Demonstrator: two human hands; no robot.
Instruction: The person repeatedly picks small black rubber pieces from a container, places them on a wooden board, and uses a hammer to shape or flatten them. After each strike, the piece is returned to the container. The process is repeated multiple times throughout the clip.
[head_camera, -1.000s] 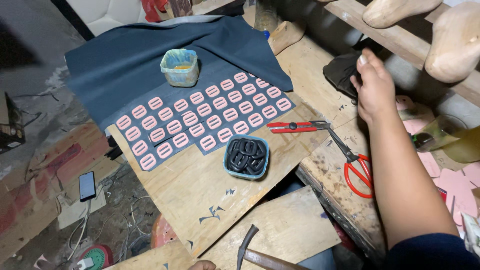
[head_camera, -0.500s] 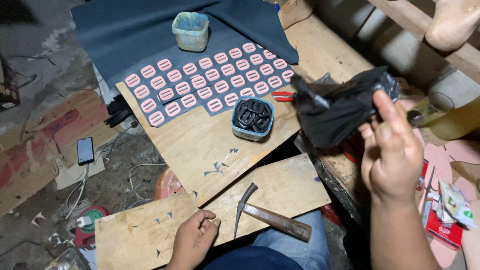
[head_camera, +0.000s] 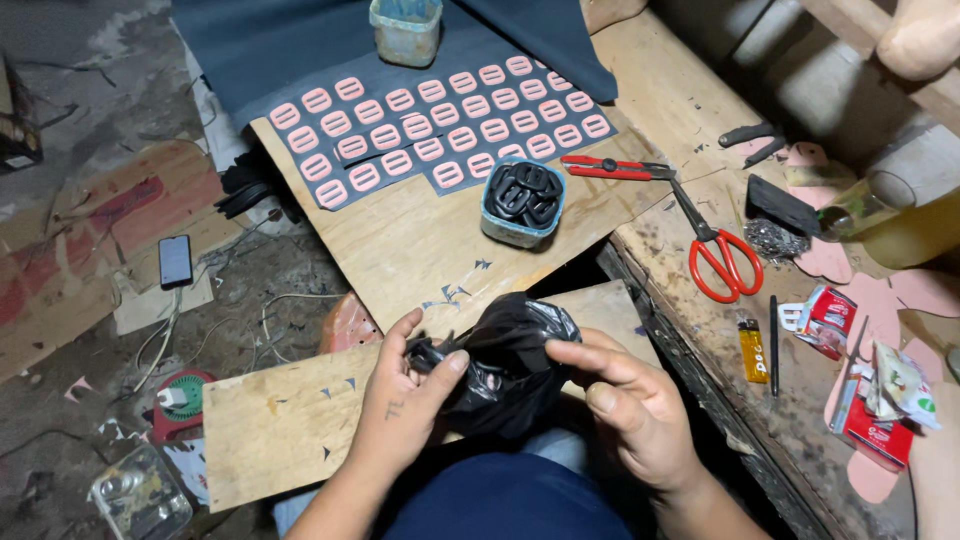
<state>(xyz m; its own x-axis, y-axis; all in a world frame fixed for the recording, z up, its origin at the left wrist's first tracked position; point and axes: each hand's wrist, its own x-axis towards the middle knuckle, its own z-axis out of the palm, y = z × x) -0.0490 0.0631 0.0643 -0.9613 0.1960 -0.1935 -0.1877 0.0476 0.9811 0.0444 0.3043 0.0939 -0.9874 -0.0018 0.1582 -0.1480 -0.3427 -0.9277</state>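
Both my hands hold a crumpled black plastic bag (head_camera: 505, 355) over my lap, above a wooden board (head_camera: 290, 420). My left hand (head_camera: 405, 395) pinches the bag's left end between thumb and fingers. My right hand (head_camera: 625, 405) grips its right side from below, fingers spread over it. What is inside the bag is hidden. Beyond it a small blue tub (head_camera: 522, 200) full of black buckles stands on a plywood sheet (head_camera: 400, 240). Farther back, rows of pink buckle shapes (head_camera: 440, 125) lie on dark fabric (head_camera: 280, 50).
Red-handled scissors (head_camera: 722, 260) and red pliers (head_camera: 605, 167) lie on the bench at the right, with a yellow lighter (head_camera: 752, 350), a pen and small packets (head_camera: 880, 400). A glue pot (head_camera: 405, 28) sits on the fabric. A phone (head_camera: 175, 260) and cables lie on the floor at left.
My right hand brought the black bag down from the bench at the right to my lap. My left hand came up off the board and took hold of the bag.
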